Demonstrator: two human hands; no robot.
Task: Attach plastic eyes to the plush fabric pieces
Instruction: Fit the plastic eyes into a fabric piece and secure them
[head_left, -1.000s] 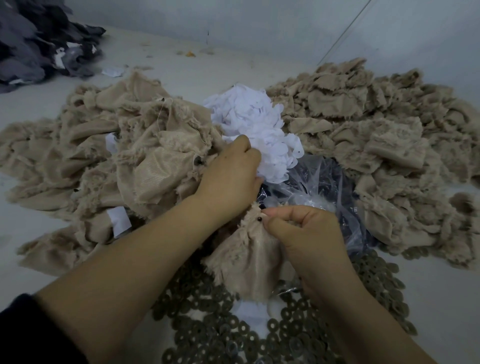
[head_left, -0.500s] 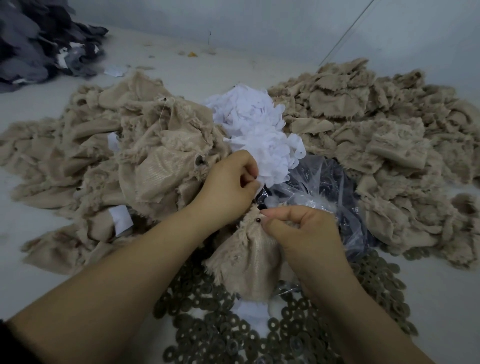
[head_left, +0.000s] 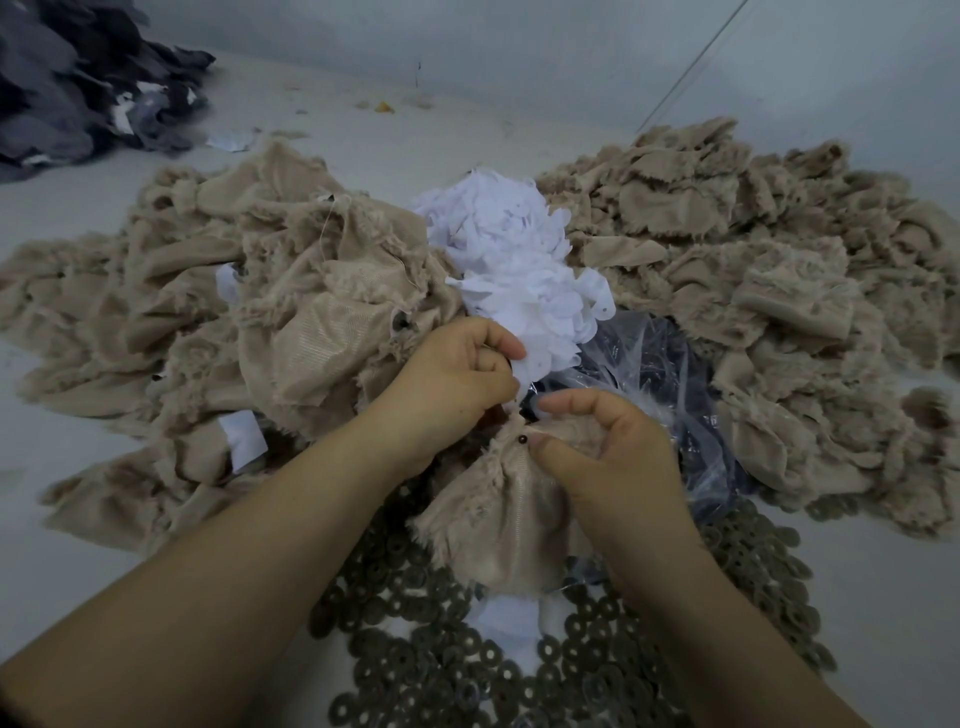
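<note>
My right hand (head_left: 602, 457) grips a beige plush fabric piece (head_left: 498, 525) in the middle of the view, bunching its top edge. A small dark plastic eye (head_left: 522, 440) pokes through the fabric just beside my right thumb. My left hand (head_left: 457, 379) is curled just above it and pinches a white cut-out (head_left: 519, 366) at the edge of the white pile (head_left: 519, 275). A clear plastic bag (head_left: 649, 364) with dark eyes inside lies behind my hands.
Beige plush pieces are heaped at the left (head_left: 208, 322) and at the right (head_left: 753, 291). Several dark ring washers (head_left: 467, 649) are spread on the table in front. A dark grey fabric pile (head_left: 78, 78) sits at the far left corner. A grey wall stands behind.
My left hand has pulled back from the white pile toward the plush piece, its fingers curling round a white cut-out. My right hand keeps its hold on the plush piece and the eye.
</note>
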